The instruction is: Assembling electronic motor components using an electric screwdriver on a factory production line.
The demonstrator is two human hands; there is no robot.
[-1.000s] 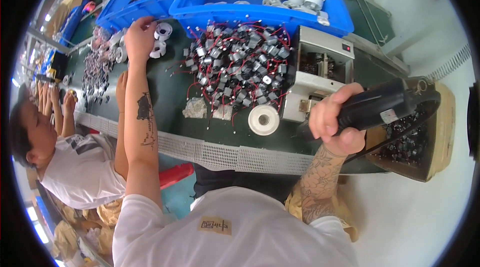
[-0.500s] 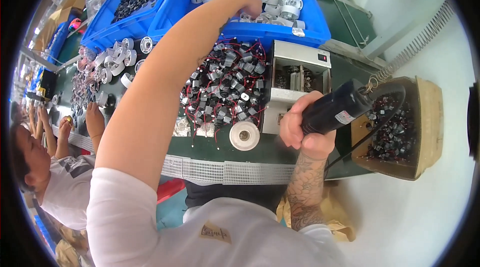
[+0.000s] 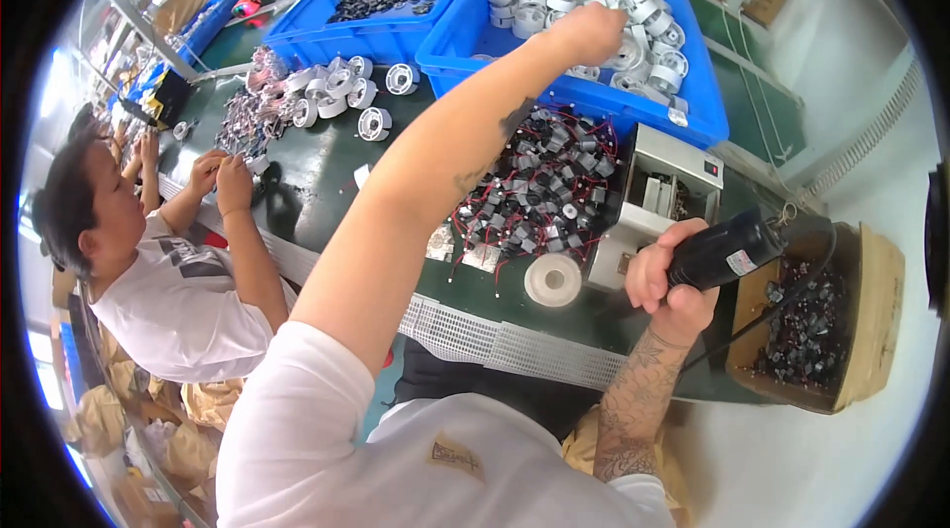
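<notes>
- A co-worker (image 3: pixel 183 300) is at the far left, with both hands close together over the green table (image 3: pixel 322 160).
- Some loose rings (image 3: pixel 338 84) lie on the table, white and hollow.
- Grey and black parts (image 3: pixel 549 182) with thin red wires sit in a heap by the blue bin (image 3: pixel 453 73).
- The left hand (image 3: pixel 594 33) is in the bin, on the rings (image 3: pixel 655 18). Its fingertips are hidden, so I cannot tell if it grips one.
- Those rings are white, short and round, with open middles. They lie heaped and tipped every way.
- The right hand (image 3: pixel 673 276) is wrapped tight around the tool (image 3: pixel 727 251), with the thumb below. The tool is fat, black and round, with a small pale label. It tilts up to the right, above the table.
- Half a second ago, the co-worker's hands were farther apart.
- One second ago, the left hand was by the loose rings; now it is in the bin.
- The right hand has kept the tool all along.
</notes>
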